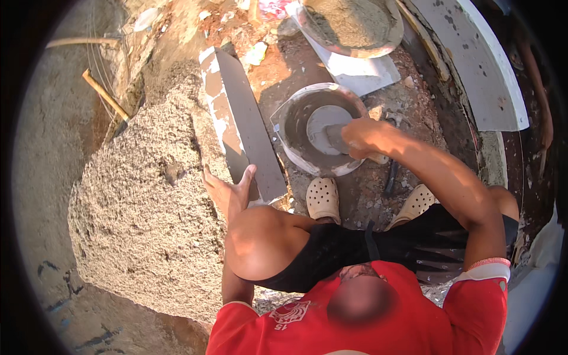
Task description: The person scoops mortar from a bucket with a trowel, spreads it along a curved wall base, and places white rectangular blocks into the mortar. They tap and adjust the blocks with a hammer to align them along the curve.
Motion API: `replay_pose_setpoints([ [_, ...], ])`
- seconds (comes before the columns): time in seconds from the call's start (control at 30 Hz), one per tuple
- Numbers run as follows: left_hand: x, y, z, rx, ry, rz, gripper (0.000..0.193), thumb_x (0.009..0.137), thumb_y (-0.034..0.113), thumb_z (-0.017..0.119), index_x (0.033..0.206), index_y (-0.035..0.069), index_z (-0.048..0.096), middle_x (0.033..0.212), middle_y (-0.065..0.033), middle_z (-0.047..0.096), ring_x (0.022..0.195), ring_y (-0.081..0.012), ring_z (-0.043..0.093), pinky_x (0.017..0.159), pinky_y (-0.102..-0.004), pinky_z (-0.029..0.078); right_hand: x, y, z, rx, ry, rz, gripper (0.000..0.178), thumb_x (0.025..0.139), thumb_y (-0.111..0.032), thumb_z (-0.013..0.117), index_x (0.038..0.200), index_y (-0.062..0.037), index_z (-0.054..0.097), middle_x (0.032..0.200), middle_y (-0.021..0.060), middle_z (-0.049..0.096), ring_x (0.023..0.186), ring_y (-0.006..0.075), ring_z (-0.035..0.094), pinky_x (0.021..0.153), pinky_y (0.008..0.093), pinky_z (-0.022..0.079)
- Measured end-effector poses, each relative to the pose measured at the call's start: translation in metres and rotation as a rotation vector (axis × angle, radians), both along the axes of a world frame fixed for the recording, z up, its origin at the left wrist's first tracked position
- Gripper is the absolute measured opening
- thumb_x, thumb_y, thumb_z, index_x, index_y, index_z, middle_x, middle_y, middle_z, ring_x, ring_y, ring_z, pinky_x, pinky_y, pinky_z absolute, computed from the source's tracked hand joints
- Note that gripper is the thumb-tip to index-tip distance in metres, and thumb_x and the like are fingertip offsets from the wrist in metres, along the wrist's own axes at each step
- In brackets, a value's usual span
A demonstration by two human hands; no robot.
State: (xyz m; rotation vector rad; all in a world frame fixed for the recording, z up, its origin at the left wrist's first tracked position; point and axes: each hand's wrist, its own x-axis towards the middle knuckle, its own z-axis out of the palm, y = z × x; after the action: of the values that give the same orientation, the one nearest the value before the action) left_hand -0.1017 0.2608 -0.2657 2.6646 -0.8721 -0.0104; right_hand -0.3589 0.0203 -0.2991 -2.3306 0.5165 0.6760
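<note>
A long rectangular beam lies lengthwise in front of me, its top coated smooth grey and its left side patchy white and brown. My left hand grips its near end, with the thumb on top and the fingers along the left side. To the right stands a round bucket with a smeared white rim and wet grey mortar inside. Over its right rim, my right hand is closed round a flat-ended tool coated in grey, its end in the mortar. My fingers hide most of the grip.
Rough, textured mortar covers a broad surface on the left. Behind the bucket sit a white board and a wide basin of brownish material. A dark-handled tool lies near my right shoe. A speckled white panel stands far right.
</note>
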Motion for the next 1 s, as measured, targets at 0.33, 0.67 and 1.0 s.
replay_pose_setpoints([
  [0.33,0.158,-0.177,-0.07,0.459,0.356,0.011,0.137,0.065,0.063,0.093,0.149,-0.023,0.027,0.136,-0.0343,0.06,0.127,-0.0384,0.063,0.11,-0.0432,0.05,0.014,-0.033,0.008,-0.094,-0.369,-0.121,0.034,0.09,-0.028,0.071,0.102,0.0034,0.07,0.096,0.0267,0.074,0.098,0.0462,0.071,0.094,0.0528,0.054],
  [0.67,0.172,-0.138,0.02,0.407,0.563,-0.021,0.062,0.066,0.033,0.097,0.1,-0.012,0.073,0.097,-0.0199,0.075,0.079,-0.0247,0.071,0.074,-0.0388,0.056,0.003,0.014,0.041,0.421,-0.488,-0.672,0.033,0.096,-0.023,0.066,0.119,0.0006,0.067,0.105,0.0189,0.071,0.104,0.0344,0.069,0.09,0.0454,0.054],
  [1.0,0.102,-0.07,0.351,0.224,0.923,-0.294,0.087,0.071,0.016,0.096,0.134,-0.003,0.04,0.12,-0.0207,0.064,0.111,-0.0306,0.068,0.109,-0.0434,0.053,0.083,0.114,0.149,1.209,-0.623,-1.206,0.087,0.083,-0.029,0.088,0.153,0.0005,0.045,0.139,0.0203,0.061,0.128,0.0287,0.062,0.109,0.0437,0.052],
])
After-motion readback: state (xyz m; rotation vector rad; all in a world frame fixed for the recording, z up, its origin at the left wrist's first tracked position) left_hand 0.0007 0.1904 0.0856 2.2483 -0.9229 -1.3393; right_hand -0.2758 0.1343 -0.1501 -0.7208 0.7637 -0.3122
